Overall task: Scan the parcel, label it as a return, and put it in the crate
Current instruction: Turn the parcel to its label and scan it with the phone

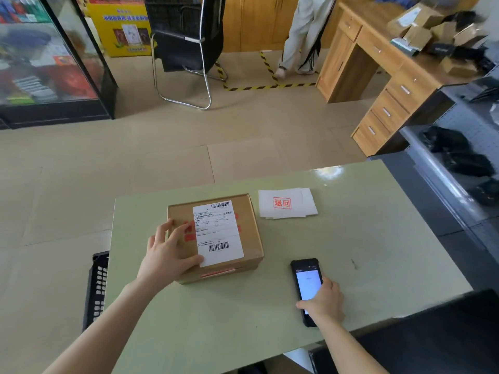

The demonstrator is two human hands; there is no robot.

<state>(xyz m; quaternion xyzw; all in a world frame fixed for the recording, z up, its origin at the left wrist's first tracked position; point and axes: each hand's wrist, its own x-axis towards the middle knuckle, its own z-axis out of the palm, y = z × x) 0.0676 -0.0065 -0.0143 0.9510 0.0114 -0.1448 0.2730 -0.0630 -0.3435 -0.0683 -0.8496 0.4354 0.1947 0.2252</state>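
The cardboard parcel sits flat on the pale green bench, toward its left half, with the white shipping label facing up. The left hand lies spread across the parcel's near-left top, fingers wide and thumb touching the label's lower corner; it steadies the box and does not grip it. The right hand is closed around the lower end of a handheld scanner, which lies on the bench at about 4 o'clock from the parcel, screen lit.

The main risk, as I judge it, is at the scan. The left thumb rests just beside the lower barcode, and if it creeps inward it could block the reading. The scanner is gripped only at its tail, so lifting it quickly could let it tip out.

The stack of white return stickers lies at 2 o'clock from the parcel, loose and fanned; a sleeve or the scanner passing over could scatter them.

The parcel's left side is near the bench's left edge, and a push toward 9 o'clock could send it off. The black crate stands on the floor below that edge, only partly in view, so the drop needs aiming. The right side of the bench is open.
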